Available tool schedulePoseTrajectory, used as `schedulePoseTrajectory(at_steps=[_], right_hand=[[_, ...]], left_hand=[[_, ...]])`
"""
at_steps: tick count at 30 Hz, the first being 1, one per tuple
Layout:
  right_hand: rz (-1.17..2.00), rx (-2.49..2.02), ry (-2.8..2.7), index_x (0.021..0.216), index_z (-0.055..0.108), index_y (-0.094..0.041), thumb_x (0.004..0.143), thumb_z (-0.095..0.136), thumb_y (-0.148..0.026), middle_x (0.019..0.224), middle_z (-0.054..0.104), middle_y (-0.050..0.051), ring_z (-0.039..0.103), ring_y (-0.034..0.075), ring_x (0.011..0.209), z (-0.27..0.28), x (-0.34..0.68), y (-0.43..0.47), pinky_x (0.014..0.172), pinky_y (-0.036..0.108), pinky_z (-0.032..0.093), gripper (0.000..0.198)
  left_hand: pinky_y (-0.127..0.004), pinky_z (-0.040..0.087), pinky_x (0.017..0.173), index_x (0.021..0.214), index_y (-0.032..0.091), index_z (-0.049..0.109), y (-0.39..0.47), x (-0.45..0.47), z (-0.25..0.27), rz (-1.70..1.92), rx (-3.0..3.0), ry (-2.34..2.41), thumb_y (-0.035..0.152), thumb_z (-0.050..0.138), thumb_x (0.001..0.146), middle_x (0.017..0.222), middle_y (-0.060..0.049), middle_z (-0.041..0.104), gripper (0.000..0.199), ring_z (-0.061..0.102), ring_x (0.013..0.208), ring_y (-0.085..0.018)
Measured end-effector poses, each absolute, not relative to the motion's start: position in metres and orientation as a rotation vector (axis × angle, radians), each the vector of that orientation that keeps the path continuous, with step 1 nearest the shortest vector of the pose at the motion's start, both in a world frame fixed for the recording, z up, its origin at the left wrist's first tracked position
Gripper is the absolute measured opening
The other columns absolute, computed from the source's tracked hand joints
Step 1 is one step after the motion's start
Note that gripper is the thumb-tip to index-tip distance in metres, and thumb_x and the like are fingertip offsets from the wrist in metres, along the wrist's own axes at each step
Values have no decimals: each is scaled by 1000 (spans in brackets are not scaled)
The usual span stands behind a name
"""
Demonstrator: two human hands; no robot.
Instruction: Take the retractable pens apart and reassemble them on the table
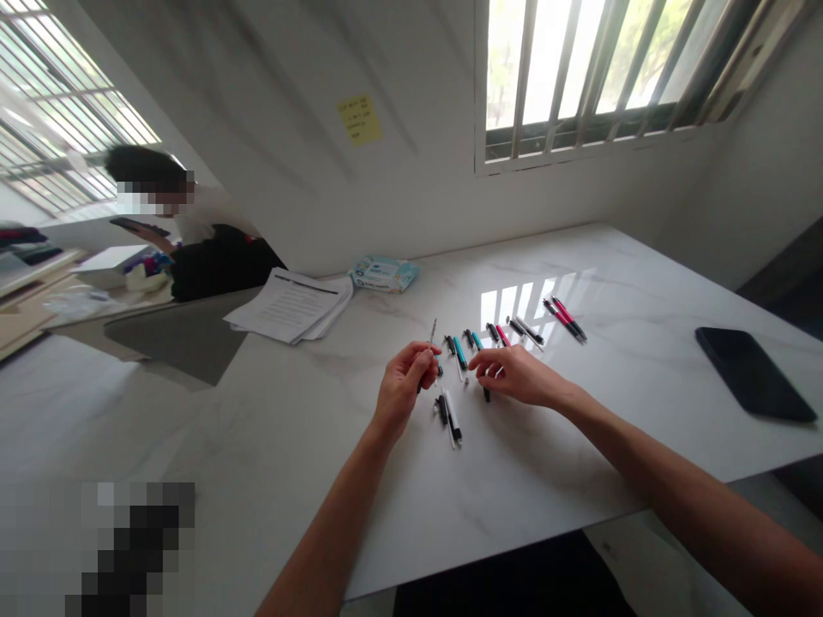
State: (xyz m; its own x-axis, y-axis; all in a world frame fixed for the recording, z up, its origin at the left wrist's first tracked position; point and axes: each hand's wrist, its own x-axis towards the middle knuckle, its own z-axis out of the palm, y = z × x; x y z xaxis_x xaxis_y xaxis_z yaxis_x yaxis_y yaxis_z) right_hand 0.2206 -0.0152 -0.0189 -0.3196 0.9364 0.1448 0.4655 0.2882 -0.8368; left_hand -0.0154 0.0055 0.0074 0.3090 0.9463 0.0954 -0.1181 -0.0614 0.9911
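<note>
My left hand [407, 377] is closed on a pen, its thin bare refill tip [433, 329] pointing up above the fingers. To its right, my right hand [511, 374] hovers low over the table, fingers bent and apart, with nothing visible in them. A black pen part [487, 395] lies under that hand, and a small piece [466, 381] rests by its fingertips. Nearer me are a white pen barrel [452, 413] and a black part [441, 410] beside a thin refill. Beyond the hands lie teal pen barrels [460, 352] and other pen parts in small groups.
Two red-and-black pens [566, 320] lie farther right, and a black phone-like slab [753, 374] near the right edge. Printed papers [292, 304] and a wipes packet [384, 273] sit at the back left. Another person [212, 244] sits beyond, holding a tablet-like device [138, 226].
</note>
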Motion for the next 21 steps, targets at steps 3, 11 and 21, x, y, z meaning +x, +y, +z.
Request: schedulePoseTrajectory(at_steps=[3, 11, 21], right_hand=[[869, -1281, -1959, 108, 77, -25, 87, 66, -19, 93, 78, 5, 71, 18, 74, -24, 216, -16, 69, 32, 58, 24], [710, -1359, -1984, 105, 77, -25, 92, 62, -22, 76, 74, 2, 69, 18, 67, -12, 225, -15, 64, 33, 52, 21], [1259, -896, -1542, 109, 75, -20, 89, 75, -45, 94, 76, 6, 69, 18, 81, -7, 204, -19, 77, 34, 58, 32]], left_hand=[[-23, 32, 54, 95, 17, 67, 6, -15, 7, 1080, 1318, 876, 45, 67, 90, 69, 3, 50, 28, 41, 58, -9], [-23, 31, 53, 96, 16, 68, 5, -15, 8, 1070, 1305, 873, 45, 67, 90, 69, 3, 50, 30, 40, 58, -8], [-24, 37, 61, 98, 16, 72, -4, -10, 1, 864, 1732, 940, 44, 57, 98, 72, 1, 55, 31, 48, 65, -12]])
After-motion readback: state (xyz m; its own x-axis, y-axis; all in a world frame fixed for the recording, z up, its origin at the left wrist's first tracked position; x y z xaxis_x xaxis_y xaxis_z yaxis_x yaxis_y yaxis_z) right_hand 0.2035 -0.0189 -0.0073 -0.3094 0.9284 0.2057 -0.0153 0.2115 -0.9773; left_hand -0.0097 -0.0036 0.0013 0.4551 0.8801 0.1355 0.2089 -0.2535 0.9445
